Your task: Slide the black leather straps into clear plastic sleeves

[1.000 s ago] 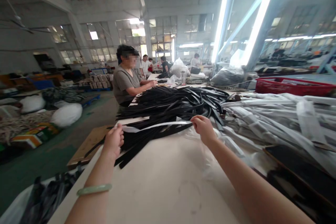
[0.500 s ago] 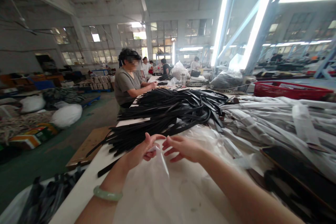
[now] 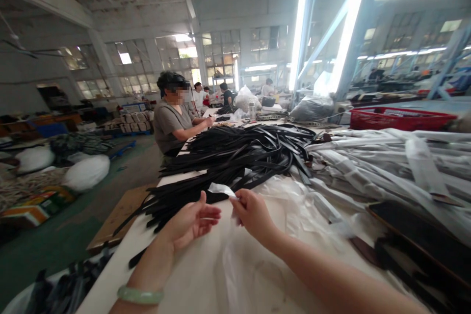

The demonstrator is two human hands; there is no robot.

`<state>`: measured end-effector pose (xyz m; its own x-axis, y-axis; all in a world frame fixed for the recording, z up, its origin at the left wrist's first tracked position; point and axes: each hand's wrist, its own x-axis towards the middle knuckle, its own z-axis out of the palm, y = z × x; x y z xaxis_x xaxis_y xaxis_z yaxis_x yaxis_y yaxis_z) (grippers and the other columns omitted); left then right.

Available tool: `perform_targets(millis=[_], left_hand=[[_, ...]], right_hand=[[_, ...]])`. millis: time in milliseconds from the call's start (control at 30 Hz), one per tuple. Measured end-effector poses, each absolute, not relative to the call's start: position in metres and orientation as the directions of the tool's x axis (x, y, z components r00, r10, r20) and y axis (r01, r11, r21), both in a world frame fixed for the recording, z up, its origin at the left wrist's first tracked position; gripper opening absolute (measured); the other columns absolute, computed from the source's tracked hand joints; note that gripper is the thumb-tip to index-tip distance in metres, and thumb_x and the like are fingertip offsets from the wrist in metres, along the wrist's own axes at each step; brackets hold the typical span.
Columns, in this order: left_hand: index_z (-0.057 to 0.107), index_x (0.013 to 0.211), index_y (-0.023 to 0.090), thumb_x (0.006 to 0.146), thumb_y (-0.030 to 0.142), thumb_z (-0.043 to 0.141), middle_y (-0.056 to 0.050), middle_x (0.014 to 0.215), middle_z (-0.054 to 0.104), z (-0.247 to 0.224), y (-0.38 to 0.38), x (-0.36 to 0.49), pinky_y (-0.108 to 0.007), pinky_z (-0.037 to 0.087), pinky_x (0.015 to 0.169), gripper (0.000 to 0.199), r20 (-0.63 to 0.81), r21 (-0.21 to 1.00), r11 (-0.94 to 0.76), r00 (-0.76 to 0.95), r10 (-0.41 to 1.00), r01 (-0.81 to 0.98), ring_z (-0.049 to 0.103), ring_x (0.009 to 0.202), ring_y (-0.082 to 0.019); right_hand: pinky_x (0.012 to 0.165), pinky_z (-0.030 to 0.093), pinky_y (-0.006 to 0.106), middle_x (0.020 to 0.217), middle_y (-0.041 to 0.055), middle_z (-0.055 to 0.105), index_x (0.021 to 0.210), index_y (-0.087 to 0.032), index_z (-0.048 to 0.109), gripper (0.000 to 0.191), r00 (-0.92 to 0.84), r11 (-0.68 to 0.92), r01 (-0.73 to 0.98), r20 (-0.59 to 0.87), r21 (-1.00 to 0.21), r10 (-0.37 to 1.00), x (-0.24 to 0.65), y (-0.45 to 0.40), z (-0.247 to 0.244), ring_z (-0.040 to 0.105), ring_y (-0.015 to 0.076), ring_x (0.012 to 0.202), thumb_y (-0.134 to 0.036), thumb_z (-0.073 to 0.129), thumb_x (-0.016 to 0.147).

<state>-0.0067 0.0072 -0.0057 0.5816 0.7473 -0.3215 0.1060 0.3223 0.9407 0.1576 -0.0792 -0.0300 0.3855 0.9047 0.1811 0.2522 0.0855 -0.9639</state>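
My right hand (image 3: 253,213) is closed on one end of a thin white plastic sleeve (image 3: 228,274). A short flap of it sticks up past the fingertips, and the rest hangs down over the white table (image 3: 184,274). To the left, my left hand (image 3: 195,221) has its fingers apart, palm turned toward the sleeve, holding nothing; a pale green bangle (image 3: 140,296) is on that wrist. Just beyond both hands lies a large heap of black straps (image 3: 250,149).
Straps in white wrapping (image 3: 368,157) pile up on the right, with a red basket (image 3: 401,118) behind them. Black straps with brown ends lie at the lower right. A person (image 3: 172,117) works at the table's left edge. A cardboard sheet (image 3: 121,213) lies lower left.
My left hand has let go of the sleeve and opened, shifting slightly left. My right hand, open before, has closed on the sleeve's end. The view has turned slightly right.
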Motion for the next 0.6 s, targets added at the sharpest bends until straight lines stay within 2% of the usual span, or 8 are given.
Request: perform_targets(millis=[67,133,200,400,600], left_hand=[[0.073,0.077,0.009,0.063,0.046,0.080,-0.016,0.086,0.071,-0.007,0.002,-0.003,-0.023,0.049,0.058,0.041,-0.327,0.900,0.434,0.619,0.714,-0.026,0.065,0.075,-0.019],[0.073,0.076,0.011,0.058,0.027,0.086,-0.009,0.078,0.071,-0.011,-0.001,0.002,-0.018,0.048,0.057,0.027,-0.246,0.898,0.396,0.525,0.814,-0.193,0.063,0.068,-0.012],[0.073,0.075,0.013,0.058,0.017,0.085,-0.004,0.073,0.071,-0.014,-0.001,0.006,-0.015,0.047,0.055,0.021,-0.195,0.901,0.335,0.433,0.880,-0.275,0.061,0.061,-0.008],[0.070,0.079,0.012,0.066,0.011,0.078,-0.006,0.077,0.073,-0.015,0.002,0.010,-0.017,0.052,0.058,0.016,-0.175,0.883,0.322,0.394,0.902,-0.343,0.065,0.065,-0.011],[0.056,0.075,0.016,0.061,0.002,0.078,-0.001,0.069,0.071,-0.013,0.001,0.011,-0.014,0.050,0.056,0.030,-0.138,0.880,0.276,0.349,0.927,-0.387,0.067,0.064,-0.010]], right_hand=[[0.041,0.033,0.017,0.049,-0.0052,0.054,0.066,-0.020,0.047,0.017,0.331,0.098,0.380,0.234,-0.920,0.914,0.152,-0.082,-0.033,0.051,0.0088,0.039,-0.021,0.052,0.082],[0.040,0.031,0.017,0.050,-0.0049,0.055,0.066,-0.020,0.045,0.015,0.263,0.084,0.490,0.239,-0.868,0.935,0.146,-0.085,-0.037,0.052,0.0089,0.038,-0.015,0.048,0.080],[0.042,0.029,0.018,0.053,-0.0041,0.056,0.065,-0.020,0.044,0.015,0.217,0.073,0.580,0.241,-0.811,0.946,0.141,-0.087,-0.039,0.050,0.0083,0.041,-0.013,0.048,0.078],[0.049,0.022,0.023,0.055,-0.0035,0.050,0.062,-0.019,0.045,0.023,0.015,0.159,0.766,0.264,-0.622,0.964,0.134,-0.092,-0.037,0.037,0.0096,0.050,-0.027,0.061,0.078],[0.050,0.023,0.024,0.059,-0.0018,0.053,0.065,-0.018,0.050,0.021,-0.039,0.162,0.822,0.230,-0.546,0.972,0.135,-0.092,-0.041,0.040,0.0108,0.053,-0.028,0.061,0.080]])
